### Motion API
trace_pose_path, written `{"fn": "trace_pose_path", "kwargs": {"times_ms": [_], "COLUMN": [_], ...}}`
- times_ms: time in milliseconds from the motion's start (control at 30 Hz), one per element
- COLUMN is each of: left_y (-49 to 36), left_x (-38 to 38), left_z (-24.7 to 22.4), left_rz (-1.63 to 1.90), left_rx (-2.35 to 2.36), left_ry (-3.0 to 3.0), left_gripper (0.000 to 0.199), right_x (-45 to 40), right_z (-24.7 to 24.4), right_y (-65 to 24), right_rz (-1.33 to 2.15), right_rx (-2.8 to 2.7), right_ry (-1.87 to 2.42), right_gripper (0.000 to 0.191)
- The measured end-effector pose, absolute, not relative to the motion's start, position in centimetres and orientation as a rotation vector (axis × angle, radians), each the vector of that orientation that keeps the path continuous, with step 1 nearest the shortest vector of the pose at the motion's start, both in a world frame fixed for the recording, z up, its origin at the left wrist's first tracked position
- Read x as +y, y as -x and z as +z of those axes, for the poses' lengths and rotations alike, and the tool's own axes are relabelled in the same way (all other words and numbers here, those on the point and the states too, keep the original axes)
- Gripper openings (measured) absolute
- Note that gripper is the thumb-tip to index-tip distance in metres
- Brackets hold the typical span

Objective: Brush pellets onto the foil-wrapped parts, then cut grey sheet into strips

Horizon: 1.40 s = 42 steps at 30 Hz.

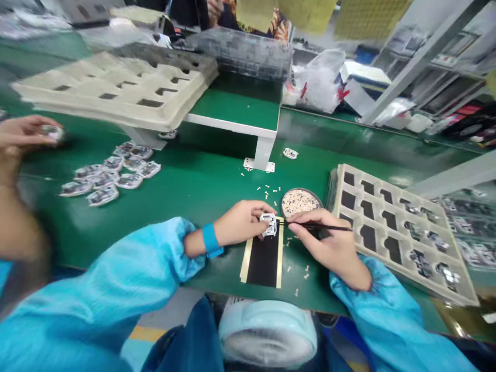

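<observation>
Pinched in the fingers of my left hand [248, 222] is a small white plastic frame part [268, 225], just over the top of a black mat [265, 261] edged with yellowish tape. My right hand [329, 240] is closed around dark tweezers [321, 226], whose tips point left and reach the side of the white part. Whether the tips grip anything is too small to tell. Behind my right hand stands a round dish [301, 201] full of tiny pale pieces. Similar tiny pieces [267, 194] lie loose around the mat and dish.
A cluster of several white assemblies [112, 173] lies at left, near a co-worker's hand [23, 134] holding another. A moulded tray [403, 227], partly filled, sits at right. Another tray [116, 88] rests on a raised shelf [240, 106]. One white part [290, 153] lies beyond the shelf leg.
</observation>
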State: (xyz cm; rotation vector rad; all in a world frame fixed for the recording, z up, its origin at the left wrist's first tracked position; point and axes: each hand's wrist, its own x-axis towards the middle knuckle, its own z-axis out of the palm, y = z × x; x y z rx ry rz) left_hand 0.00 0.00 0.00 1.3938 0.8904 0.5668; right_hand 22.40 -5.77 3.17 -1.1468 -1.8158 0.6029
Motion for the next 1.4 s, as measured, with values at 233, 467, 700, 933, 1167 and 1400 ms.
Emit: {"fn": "trace_pose_path", "kwargs": {"times_ms": [233,467,700,933,1167,1400], "left_y": [0.3,-0.1,0.1,0.1,0.5,0.5], "left_x": [-0.1,-0.1,0.3,0.5,1.0,1.3], "left_z": [0.3,0.3,1.3,4.0,4.1,1.7], "left_rz": [0.652,0.664,0.640,0.553,0.607,0.647], "left_rx": [0.984,1.012,0.955,0.976,1.002,0.878], "left_ry": [-1.582,-1.596,-1.393,-1.313,-1.356,-1.368], "left_gripper": [0.034,0.035,0.037,0.038,0.047,0.046], "right_x": [-5.7,-5.6,-5.3,-4.6,-5.8,-5.5], "right_z": [2.8,2.5,3.1,3.8,6.0,9.0], "right_y": [-22.3,-22.3,-22.5,-22.9,-24.7,-39.1], "right_rz": [0.588,0.529,1.001,1.182,1.240,-0.083], "right_rx": [-1.845,-1.882,-1.608,-1.505,-1.246,-1.297], "right_ry": [1.140,1.120,1.176,1.184,0.987,1.978], "right_gripper": [0.018,0.018,0.010,0.017,0.038,0.030]}}
